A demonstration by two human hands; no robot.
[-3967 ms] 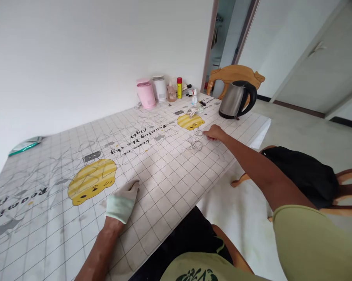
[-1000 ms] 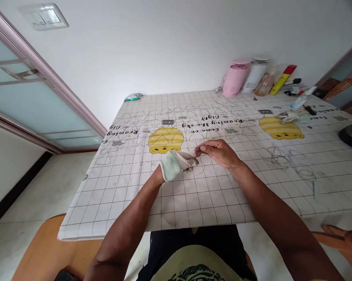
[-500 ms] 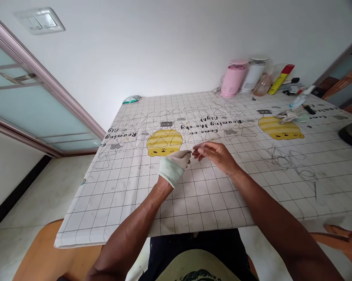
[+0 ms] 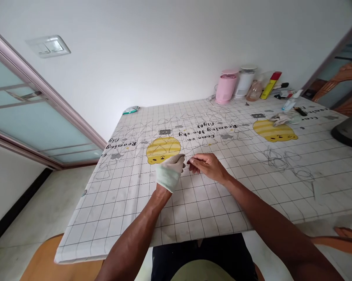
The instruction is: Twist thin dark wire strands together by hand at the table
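My left hand [image 4: 170, 168] wears a pale green and white knit glove and is closed, thumb pressed on the fingers. Just to its right is my bare right hand [image 4: 209, 166], its thumb and fingertips pinched together, a small gap from the glove. Whatever is between the fingers of either hand is too thin to make out. Both hands hover low over the checked tablecloth [image 4: 193, 208]. Beyond them, faint bent loops of thin wire [image 4: 199, 146] lie across the cloth. A loose tangle of thin wire [image 4: 276, 159] lies to the right.
Along the back stand a pink cylinder [image 4: 226, 89], a white cylinder [image 4: 244, 84], a pinkish bottle [image 4: 254, 91] and a red-and-yellow can [image 4: 271, 86]. A clear spray bottle [image 4: 291, 101] and crumpled gloves [image 4: 285, 117] are at right. A dark-based container [image 4: 349, 130] stands at the right edge.
The head view has tilted slightly, so the table sits lower in it. My right hand's fingers have come closer together into a pinch. My left hand stays closed.
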